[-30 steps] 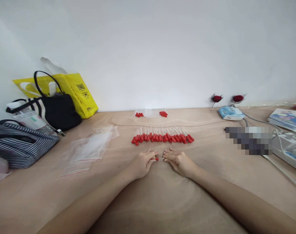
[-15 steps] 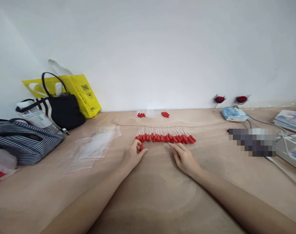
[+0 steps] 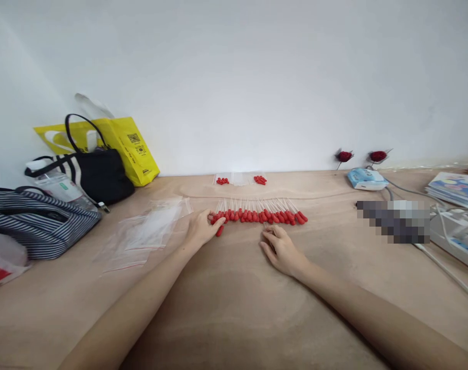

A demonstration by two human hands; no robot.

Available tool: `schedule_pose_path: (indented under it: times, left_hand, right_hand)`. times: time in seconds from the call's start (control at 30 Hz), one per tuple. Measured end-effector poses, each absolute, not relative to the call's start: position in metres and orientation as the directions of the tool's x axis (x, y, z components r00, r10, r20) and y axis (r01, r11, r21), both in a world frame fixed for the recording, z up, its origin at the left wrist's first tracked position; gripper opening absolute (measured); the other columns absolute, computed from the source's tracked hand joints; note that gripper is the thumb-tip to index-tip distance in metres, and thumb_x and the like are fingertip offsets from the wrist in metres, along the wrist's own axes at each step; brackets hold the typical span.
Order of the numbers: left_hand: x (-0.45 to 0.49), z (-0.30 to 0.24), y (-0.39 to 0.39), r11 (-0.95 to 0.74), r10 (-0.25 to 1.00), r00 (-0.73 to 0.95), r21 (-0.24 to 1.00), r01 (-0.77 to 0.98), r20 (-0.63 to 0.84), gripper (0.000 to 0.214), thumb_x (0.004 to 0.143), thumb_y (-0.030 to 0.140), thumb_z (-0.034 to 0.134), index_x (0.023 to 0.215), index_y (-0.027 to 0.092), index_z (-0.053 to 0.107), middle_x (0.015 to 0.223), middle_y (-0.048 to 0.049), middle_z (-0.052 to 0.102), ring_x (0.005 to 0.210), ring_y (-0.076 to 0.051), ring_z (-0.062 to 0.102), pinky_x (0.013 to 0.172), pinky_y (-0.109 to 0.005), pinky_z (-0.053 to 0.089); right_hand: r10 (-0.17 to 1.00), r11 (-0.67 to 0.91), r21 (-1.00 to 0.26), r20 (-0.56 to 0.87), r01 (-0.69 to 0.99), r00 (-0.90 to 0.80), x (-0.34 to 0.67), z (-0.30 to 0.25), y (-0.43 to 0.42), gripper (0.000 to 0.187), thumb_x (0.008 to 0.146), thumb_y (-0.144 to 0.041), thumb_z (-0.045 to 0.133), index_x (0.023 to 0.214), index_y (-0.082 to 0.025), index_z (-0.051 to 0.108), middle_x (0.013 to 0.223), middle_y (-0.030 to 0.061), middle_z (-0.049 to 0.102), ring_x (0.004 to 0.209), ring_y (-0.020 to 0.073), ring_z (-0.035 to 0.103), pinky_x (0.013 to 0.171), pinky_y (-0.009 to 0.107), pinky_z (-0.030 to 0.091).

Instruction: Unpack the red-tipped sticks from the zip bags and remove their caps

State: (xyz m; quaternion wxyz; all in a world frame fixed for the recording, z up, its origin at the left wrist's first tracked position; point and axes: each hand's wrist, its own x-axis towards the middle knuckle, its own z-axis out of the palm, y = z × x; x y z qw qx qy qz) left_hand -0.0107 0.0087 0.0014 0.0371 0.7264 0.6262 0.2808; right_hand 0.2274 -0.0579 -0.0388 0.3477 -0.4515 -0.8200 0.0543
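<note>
A row of thin pale sticks with red, bulb-shaped ends lies across the table, red ends toward me. At the row's left end is my left hand, thumb and fingers closed around a red end. Just below that thumb shows one more red piece, apart from the row. My right hand rests in front of the row's middle, fingers bent. Something thin and clear shows at its fingertips, too small to name. Behind the row lies a clear bag with two small clusters of red pieces.
Flat clear zip bags are spread at the left. Farther left stand a striped bag, a black handbag and a yellow bag. On the right are a blue pack, booklets, a power strip and cables.
My left hand has shifted left and slightly up to the row's end, and the separate red piece now shows below its thumb. The right hand's fingers have bent more.
</note>
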Motion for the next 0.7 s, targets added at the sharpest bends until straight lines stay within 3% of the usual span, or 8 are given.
schedule_pose_path:
  times: [0.17,0.4,0.57,0.7]
  left_hand:
    - [-0.007,-0.003,0.013,-0.213,0.929,0.048,0.426,0.879,0.366,0.019,0.072,0.035,0.053,0.071,0.017,0.058,0.067,-0.0021,0.063,0.062,-0.016,0.057,0.059,-0.026,0.041]
    - [-0.012,0.002,-0.011,-0.318,0.779,-0.009,0.408,0.856,0.626,0.02,0.077,0.033,0.049,0.074,0.016,0.057,0.072,-0.0039,0.062,0.07,-0.017,0.058,0.067,-0.029,0.044]
    - [0.001,-0.005,-0.047,-0.594,0.734,0.314,0.345,0.727,0.602,0.015,0.08,0.029,0.048,0.082,0.018,0.058,0.078,-0.0029,0.063,0.077,-0.016,0.057,0.072,-0.029,0.042]
    - [0.014,-0.011,-0.056,-0.66,0.741,0.479,0.376,0.651,0.47,0.011,0.078,0.028,0.053,0.081,0.02,0.06,0.078,-0.001,0.065,0.077,-0.016,0.057,0.075,-0.032,0.039]
  right_hand:
    - [0.773,0.59,-0.401,0.531,0.701,-0.346,0.229,-0.037,-0.061,0.023,0.081,-0.027,0.045,0.098,-0.015,0.054,0.099,0.0124,0.049,0.095,0.0218,0.048,0.082,0.039,0.045]
    - [0.722,0.592,-0.343,0.627,0.729,-0.292,0.253,-0.034,-0.069,0.02,0.081,-0.026,0.046,0.096,-0.018,0.057,0.093,0.0089,0.056,0.089,0.02,0.052,0.078,0.038,0.045]
    - [0.642,0.614,-0.276,0.719,0.74,-0.264,0.264,-0.028,-0.07,0.037,0.08,-0.029,0.049,0.115,-0.018,0.048,0.105,0.0112,0.054,0.098,0.0217,0.049,0.083,0.04,0.043]
    - [0.611,0.694,-0.165,0.65,0.701,-0.452,0.26,-0.024,-0.074,0.044,0.079,-0.037,0.051,0.119,-0.021,0.047,0.113,0.0097,0.053,0.108,0.0243,0.045,0.089,0.045,0.037]
